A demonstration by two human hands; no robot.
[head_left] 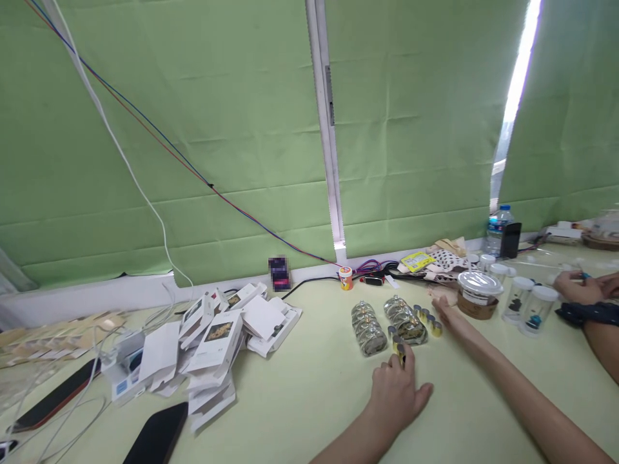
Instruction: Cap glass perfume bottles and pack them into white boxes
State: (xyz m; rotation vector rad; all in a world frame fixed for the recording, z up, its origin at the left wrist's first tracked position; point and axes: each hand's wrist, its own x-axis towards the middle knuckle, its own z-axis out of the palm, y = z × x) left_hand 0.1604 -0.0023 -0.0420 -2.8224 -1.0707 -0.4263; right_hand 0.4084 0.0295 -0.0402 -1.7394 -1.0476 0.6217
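My left hand is over the table, its thumb spread away from the fingers. Its fingertips touch a short line of small yellow cylinders with grey tops. Past them lie two rows of shiny, silvery-gold packets, one on the left and one on the right, each overlapping along its length. My right hand reaches in with fingers stretched out, beside another row of small grey-topped cylinders. I see nothing held in it; some of its fingers are hard to make out.
A pile of white boxes spreads to the left, near a black phone-like slab and loose cables. A silver-lidded tub and clear jars stand right. Another person's hand is at the far right. Behind is a small orange-white tub.
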